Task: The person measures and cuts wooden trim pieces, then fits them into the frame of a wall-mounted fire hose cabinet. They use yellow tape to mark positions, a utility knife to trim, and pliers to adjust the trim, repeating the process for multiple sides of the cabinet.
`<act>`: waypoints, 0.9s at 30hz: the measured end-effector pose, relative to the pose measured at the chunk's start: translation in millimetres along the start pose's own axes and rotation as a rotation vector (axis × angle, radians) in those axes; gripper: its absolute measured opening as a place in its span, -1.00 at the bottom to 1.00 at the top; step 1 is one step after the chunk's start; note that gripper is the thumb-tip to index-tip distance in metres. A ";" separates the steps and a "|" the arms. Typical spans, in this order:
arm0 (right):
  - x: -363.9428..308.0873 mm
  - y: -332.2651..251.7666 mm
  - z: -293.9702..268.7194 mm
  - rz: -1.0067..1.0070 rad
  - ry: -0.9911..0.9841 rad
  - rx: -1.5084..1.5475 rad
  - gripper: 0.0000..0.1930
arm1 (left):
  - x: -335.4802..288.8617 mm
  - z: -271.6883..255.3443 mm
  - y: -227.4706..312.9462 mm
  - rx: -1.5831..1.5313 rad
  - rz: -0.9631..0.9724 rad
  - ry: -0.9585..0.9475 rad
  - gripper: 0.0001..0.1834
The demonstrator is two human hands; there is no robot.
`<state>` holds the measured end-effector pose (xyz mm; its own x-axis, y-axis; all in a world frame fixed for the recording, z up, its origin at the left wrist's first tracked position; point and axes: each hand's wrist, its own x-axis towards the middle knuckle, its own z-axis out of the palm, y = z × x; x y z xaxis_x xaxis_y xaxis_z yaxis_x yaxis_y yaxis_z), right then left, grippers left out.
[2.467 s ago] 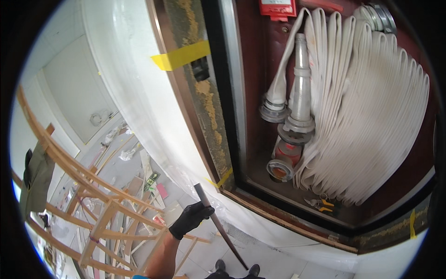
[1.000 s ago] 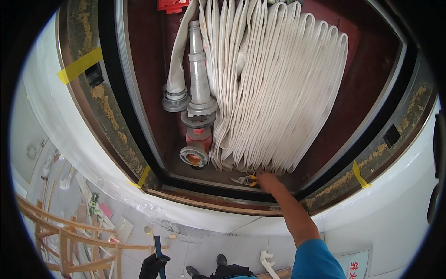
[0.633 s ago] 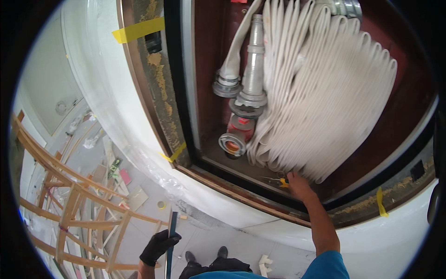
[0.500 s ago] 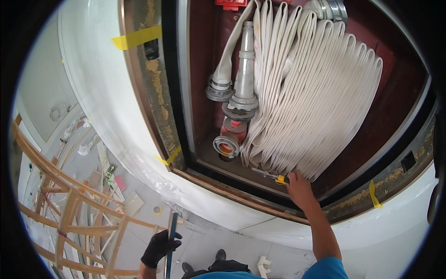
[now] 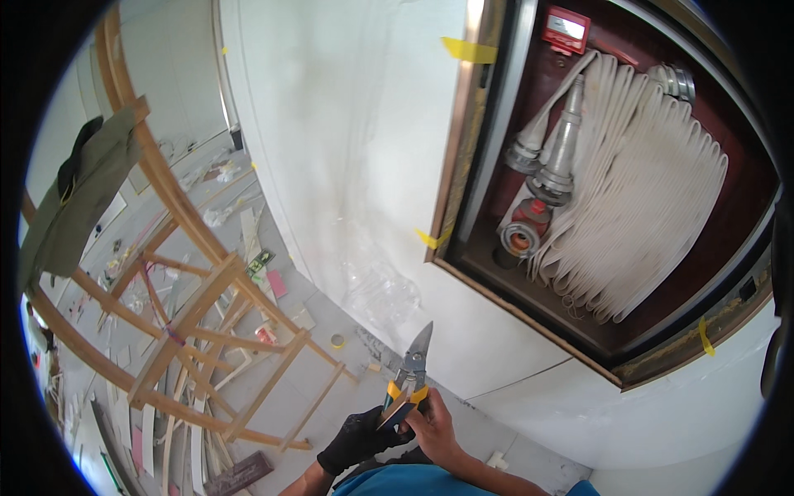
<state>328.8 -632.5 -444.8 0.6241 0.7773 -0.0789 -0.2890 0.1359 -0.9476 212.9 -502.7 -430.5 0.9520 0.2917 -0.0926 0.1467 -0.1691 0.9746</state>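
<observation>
In front of my body, low in view, my two hands are close together. My right hand (image 5: 433, 426), bare, is closed round the yellow-ended handles of a pair of tin snips (image 5: 416, 357). Their grey blades point up and away from me. My left hand (image 5: 357, 440), in a black glove, grips a narrow dark strip (image 5: 396, 412), which lies against the snips' handles and is seen almost end-on. Whether the left fingers also touch the snips is hidden.
On the right, a framed wall cabinet (image 5: 529, 312) holds a folded white fire hose (image 5: 637, 190), a nozzle (image 5: 562, 149) and a red valve (image 5: 533, 219). A wooden ladder (image 5: 198, 306) with a cloth (image 5: 95, 194) stands at left. Scraps litter the floor beyond it.
My right hand has come out of the cabinet with the tin snips and joined my left hand. The strip has turned from side-on to almost end-on. The view has swung left.
</observation>
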 end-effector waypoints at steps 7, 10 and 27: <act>-38.5 -6.2 52.0 0.147 0.060 -0.293 -0.84 | -76.8 -35.8 -34.3 -0.277 -0.314 0.070 -0.77; -33.3 3.0 41.9 0.197 -0.099 -0.149 -0.72 | -95.0 -65.1 -32.2 -0.189 -0.215 -0.024 -0.80; -15.9 15.8 -41.1 0.805 -0.646 -0.129 -0.05 | -116.1 -54.8 -86.2 -0.359 -0.385 0.304 -0.65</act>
<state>344.2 -668.0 -471.3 -0.2378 0.7948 -0.5583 -0.3442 -0.6064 -0.7168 75.0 -470.4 -492.6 0.7211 0.5337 -0.4418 0.3153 0.3150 0.8952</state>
